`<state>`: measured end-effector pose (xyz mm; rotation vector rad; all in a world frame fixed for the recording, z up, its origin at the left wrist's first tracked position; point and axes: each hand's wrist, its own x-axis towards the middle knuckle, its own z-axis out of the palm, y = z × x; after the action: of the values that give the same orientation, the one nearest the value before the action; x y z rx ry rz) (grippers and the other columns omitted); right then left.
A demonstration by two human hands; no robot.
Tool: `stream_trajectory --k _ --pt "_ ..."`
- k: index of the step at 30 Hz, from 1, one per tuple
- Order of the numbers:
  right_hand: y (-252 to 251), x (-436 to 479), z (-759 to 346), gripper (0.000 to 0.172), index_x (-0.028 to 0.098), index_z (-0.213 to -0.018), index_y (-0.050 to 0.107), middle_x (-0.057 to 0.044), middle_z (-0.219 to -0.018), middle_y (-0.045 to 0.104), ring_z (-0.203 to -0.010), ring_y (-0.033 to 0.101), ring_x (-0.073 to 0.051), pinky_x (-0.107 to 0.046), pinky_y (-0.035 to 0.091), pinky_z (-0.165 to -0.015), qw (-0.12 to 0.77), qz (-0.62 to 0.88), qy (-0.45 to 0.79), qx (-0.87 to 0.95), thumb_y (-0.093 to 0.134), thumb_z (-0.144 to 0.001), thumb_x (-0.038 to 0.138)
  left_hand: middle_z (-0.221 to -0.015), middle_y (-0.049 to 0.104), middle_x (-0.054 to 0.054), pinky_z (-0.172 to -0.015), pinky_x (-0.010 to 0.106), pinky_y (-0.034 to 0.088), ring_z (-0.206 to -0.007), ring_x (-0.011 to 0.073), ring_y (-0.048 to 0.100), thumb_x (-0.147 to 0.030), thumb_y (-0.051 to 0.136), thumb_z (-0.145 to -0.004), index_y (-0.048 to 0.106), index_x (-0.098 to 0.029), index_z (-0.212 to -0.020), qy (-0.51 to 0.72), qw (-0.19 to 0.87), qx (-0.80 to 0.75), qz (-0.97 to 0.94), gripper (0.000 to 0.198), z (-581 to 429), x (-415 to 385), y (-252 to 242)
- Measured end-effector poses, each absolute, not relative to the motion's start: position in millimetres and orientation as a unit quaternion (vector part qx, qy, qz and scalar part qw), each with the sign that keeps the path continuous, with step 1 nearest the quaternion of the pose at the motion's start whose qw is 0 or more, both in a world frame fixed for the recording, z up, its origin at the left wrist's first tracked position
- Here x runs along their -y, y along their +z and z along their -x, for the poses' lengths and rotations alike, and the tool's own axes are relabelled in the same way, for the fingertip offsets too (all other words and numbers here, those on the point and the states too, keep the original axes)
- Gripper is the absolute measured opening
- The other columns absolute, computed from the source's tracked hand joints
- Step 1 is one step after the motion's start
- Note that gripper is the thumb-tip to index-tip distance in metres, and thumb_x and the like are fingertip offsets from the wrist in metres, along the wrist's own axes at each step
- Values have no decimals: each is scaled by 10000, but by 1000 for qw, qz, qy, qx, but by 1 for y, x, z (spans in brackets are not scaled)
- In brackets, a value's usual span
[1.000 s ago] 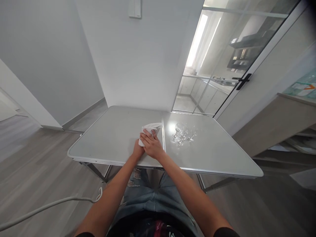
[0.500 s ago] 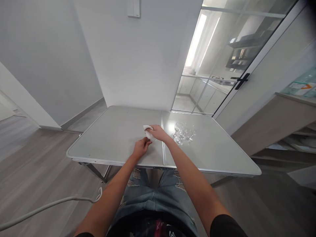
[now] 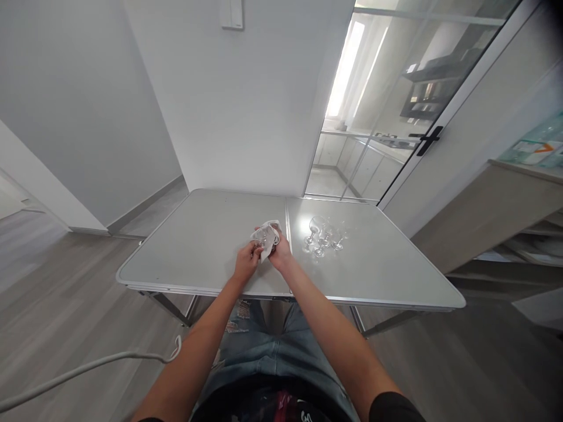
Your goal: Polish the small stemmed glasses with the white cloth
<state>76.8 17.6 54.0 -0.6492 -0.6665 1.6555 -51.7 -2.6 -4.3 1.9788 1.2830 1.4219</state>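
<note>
A white cloth (image 3: 267,253) lies spread across the palm of my right hand (image 3: 282,253), whose fingers curl up around it from below and the right side. On the cloth rests a clear stemmed glass (image 3: 263,236), partly hidden by the folds and my fingers. My left hand (image 3: 247,259) pinches the glass at its near left end. Both hands are close together over the table's middle. To their right, several clear stemmed glasses (image 3: 324,237) stand in a tight group on the tabletop.
The grey folding table (image 3: 197,240) has a metal edge and a seam across its middle. Behind it are a white wall (image 3: 246,117) and a glazed door (image 3: 352,146). A shelf unit (image 3: 497,217) stands at the right. A white cable (image 3: 109,356) hangs at the lower left.
My right hand has turned from palm-down to palm-up, opening the cloth beneath the glass. The glass now shows between both hands. The group of glasses stays put.
</note>
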Motion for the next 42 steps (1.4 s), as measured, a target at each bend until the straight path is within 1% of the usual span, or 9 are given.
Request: stream_trajectory --k 7,16,19,22,25,29,36,39,42 --pt "25 12 -47 381 185 -990 669 -25 -902 735 -825 691 -146 -231 553 -709 685 306 605 266 653 -847 537 -658 593 -13 -604 242 364 -584 128 491 -489 478 -948 645 -187 -868 524 205 -497 -660 355 54 1 -3" --pt "31 9 -61 495 189 -1089 676 -67 -1102 721 -961 684 -181 -291 563 -804 697 261 599 296 594 -868 624 -901 659 47 -734 271 432 -786 166 576 -434 356 -1002 583 -189 -1020 510 248 -439 -697 334 47 0 2" --pt "39 10 -72 524 221 -1226 620 -70 -1223 679 -1088 649 -192 -308 544 -894 689 316 548 354 524 -904 624 -832 642 28 -715 268 429 -741 155 556 -413 385 -995 580 -182 -970 480 257 -433 -718 303 46 0 2" --pt "43 17 -75 551 238 -1459 418 -96 -1428 543 -1298 523 -208 -364 453 -1070 639 405 404 514 437 -976 502 -740 617 16 -669 267 423 -671 148 529 -407 402 -985 577 -179 -893 482 249 -441 -715 302 47 1 0" --pt "44 22 -76 601 154 -1565 218 -164 -1606 283 -1493 258 -258 -470 301 -1196 532 441 190 697 361 -996 288 -724 641 36 -634 275 437 -650 156 538 -390 411 -971 586 -176 -875 505 249 -442 -698 293 49 1 -3" --pt "50 20 -86 613 97 -1562 250 -164 -1639 198 -1543 36 -284 -568 128 -1236 380 404 -16 832 301 -951 121 -750 689 79 -617 294 463 -653 172 566 -346 431 -947 624 -153 -896 519 258 -432 -691 278 48 -3 -11" --pt "88 3 -104 533 177 -1385 549 -92 -1488 509 -1465 323 -278 -546 43 -1248 232 246 -48 940 467 -861 116 -832 697 102 -663 323 482 -700 187 588 -184 464 -860 618 -155 -958 507 224 -426 -715 185 48 -12 -25" --pt "98 -2 -96 345 167 -1112 709 -141 -1233 683 -1325 478 -328 -544 116 -1221 205 288 -21 935 571 -796 147 -911 704 136 -712 345 482 -810 226 617 -179 470 -850 619 -170 -895 483 165 -433 -743 156 49 -13 -25" --pt "104 -9 -87 101 186 -815 720 -154 -962 740 -1135 588 -342 -528 280 -1117 184 380 51 905 653 -740 176 -744 668 113 -666 331 451 -721 226 609 -200 472 -866 582 -186 -736 415 130 -437 -788 171 50 -11 -24"
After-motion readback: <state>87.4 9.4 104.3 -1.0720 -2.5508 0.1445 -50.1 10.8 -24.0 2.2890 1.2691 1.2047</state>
